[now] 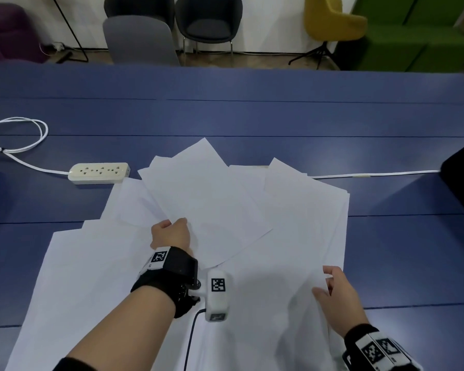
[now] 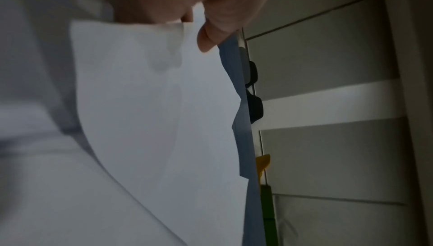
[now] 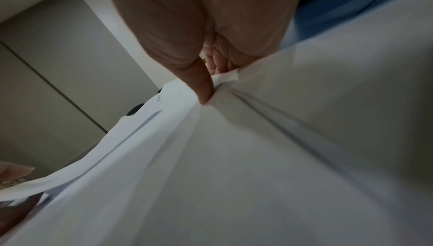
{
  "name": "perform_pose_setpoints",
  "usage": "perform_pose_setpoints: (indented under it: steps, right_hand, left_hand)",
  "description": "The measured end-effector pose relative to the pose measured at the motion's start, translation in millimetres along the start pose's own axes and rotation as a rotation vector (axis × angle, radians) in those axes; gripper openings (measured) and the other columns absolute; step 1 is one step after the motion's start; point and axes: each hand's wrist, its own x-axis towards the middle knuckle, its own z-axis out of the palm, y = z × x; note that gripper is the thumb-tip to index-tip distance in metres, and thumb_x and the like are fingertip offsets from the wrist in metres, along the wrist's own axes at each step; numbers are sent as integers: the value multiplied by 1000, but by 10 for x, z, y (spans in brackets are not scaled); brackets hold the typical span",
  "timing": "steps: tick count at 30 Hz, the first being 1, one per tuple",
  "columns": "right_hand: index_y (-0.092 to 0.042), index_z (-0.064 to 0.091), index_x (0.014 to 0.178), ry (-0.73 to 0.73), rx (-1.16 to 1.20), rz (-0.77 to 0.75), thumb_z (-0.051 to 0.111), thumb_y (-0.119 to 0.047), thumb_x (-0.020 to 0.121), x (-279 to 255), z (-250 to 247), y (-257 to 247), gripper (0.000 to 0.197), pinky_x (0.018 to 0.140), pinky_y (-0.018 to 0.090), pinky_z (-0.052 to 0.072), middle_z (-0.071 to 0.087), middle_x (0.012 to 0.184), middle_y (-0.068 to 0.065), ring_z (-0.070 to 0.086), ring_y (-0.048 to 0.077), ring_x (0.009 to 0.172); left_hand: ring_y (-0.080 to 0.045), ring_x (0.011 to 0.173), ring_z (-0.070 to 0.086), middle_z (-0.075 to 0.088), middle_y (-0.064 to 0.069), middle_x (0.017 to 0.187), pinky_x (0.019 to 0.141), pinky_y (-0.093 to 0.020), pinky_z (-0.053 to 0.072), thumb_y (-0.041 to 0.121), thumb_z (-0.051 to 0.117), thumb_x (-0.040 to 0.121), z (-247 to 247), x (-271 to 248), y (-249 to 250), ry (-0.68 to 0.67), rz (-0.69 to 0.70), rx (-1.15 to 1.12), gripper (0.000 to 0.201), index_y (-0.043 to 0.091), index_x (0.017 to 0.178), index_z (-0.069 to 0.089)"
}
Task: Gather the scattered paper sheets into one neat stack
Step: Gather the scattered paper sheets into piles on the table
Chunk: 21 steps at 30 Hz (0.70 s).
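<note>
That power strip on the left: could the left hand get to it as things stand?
Probably yes, but not freely: the left hand is gripping a paper sheet. The power strip lies beyond it on bare table, nothing between.

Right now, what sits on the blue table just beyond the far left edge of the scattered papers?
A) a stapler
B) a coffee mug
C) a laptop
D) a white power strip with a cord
D: a white power strip lies on the blue table beside the paper sheets, its cord looping away left.
</note>
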Motion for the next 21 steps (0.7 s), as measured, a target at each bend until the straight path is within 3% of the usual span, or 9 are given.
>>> perform_pose_setpoints:
  steps: [2, 5, 6, 8, 10, 12, 13, 16, 21]
  right_hand:
    - [-20, 45, 125, -2, 6, 3, 58, -10, 85, 4, -2, 5, 42, 82, 38, 52, 64, 105, 11, 63, 25, 92]
    - [-22, 44, 125, -11, 17, 7, 59, -12, 85, 21, 5, 23, 44, 88, 43, 53, 63, 111, 13, 63, 26, 96]
    - [-22, 44, 126, -12, 16, 5, 60, -12, 86, 20, 7, 26, 44, 89, 44, 52, 63, 112, 13, 64, 27, 96]
    - [-21, 44, 126, -13, 18, 3, 60, -12, 86, 19, 0, 32, 44, 90, 43, 52, 63, 112, 13, 63, 26, 97]
    - [-21, 44, 126, -18, 14, 2, 59, -11, 87, 17, 5, 26, 43, 88, 40, 52, 62, 112, 13, 63, 26, 96]
    - [-20, 44, 127, -14, 9, -3, 58, -10, 88, 12, 0, 25, 43, 85, 37, 51, 63, 112, 12, 63, 25, 96]
    - [-19, 44, 127, -13, 8, -8, 58, -10, 88, 12, -1, 26, 43, 84, 35, 51, 62, 112, 12, 63, 25, 95]
    - [-19, 44, 127, -13, 6, -14, 58, -10, 88, 14, -1, 32, 42, 82, 34, 51, 63, 112, 11, 64, 24, 95]
    - [-18, 49, 117, -11, 48, -29, 57, -5, 87, -16, -33, -8, 33, 70, 30, 52, 68, 93, 6, 66, 22, 83]
  left_hand:
    - [-19, 60, 51, 59, -15, 120, 48, -23, 39, 20, 66, 80, 17, 12, -6, 18, -39, -41, 37, 12, 116, 61]
    - [-18, 54, 41, 52, -9, 77, 48, -24, 34, 14, 59, 88, 71, -30, -25, -62, -103, -42, 9, 10, 80, 57]
    - [-19, 53, 39, 46, -6, 68, 49, -24, 35, 13, 58, 88, 97, -43, -23, -74, -120, -35, 21, 12, 69, 49]
    - [-22, 57, 46, 45, -5, 66, 52, -28, 39, 15, 60, 86, 134, -77, 0, -113, -191, -74, 27, 12, 64, 45]
    - [-25, 79, 58, 55, -8, 82, 64, -31, 48, 16, 62, 85, 172, -54, -14, -133, -160, -52, 13, 6, 79, 57]
    - [-29, 98, 63, 65, -13, 108, 80, -37, 53, 15, 60, 86, 184, -60, -15, -124, -23, 48, 28, -1, 109, 62]
    - [-31, 100, 64, 66, -14, 113, 85, -36, 53, 15, 58, 86, 168, -68, 3, -94, 58, 111, 34, -1, 116, 62]
    - [-32, 105, 63, 68, -16, 114, 90, -31, 47, 14, 57, 87, 62, -84, 134, 2, 236, 236, 32, 0, 114, 66]
    - [-34, 111, 61, 65, -20, 121, 95, -34, 46, 10, 56, 86, -333, 87, 433, 113, 323, 224, 34, 0, 119, 62]
